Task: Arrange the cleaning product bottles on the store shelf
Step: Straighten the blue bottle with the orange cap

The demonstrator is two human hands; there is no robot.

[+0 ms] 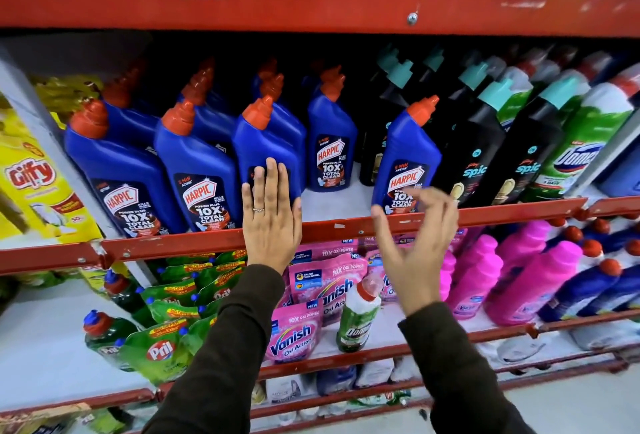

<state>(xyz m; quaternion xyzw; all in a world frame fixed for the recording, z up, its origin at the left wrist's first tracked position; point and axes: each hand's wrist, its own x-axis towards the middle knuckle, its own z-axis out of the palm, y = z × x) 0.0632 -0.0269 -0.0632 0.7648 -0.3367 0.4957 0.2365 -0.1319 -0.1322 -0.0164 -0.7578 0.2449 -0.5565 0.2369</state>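
Blue Harpic bottles with orange caps stand in rows on the middle red shelf (pixel 346 227). My left hand (pixel 270 215) lies flat, fingers straight, against the front of the third front-row Harpic bottle (pixel 263 146). My right hand (pixel 419 239) hovers with fingers spread and curled just in front of a lone blue Harpic bottle (pixel 408 156) that leans right at the shelf's front, next to the black bottles. It holds nothing. Another Harpic bottle (pixel 330 149) stands further back between my hands, with bare white shelf in front of it.
Black Spic bottles (pixel 485 149) with teal caps and green-white Domex bottles (pixel 585 146) fill the right side. Yellow Giffy packs (pixel 34 184) sit at far left. On the lower shelf are Pril pouches (pixel 162 347), Vanish pouches (pixel 294 333), a Domex bottle (pixel 356 319) and pink bottles (pixel 530 284).
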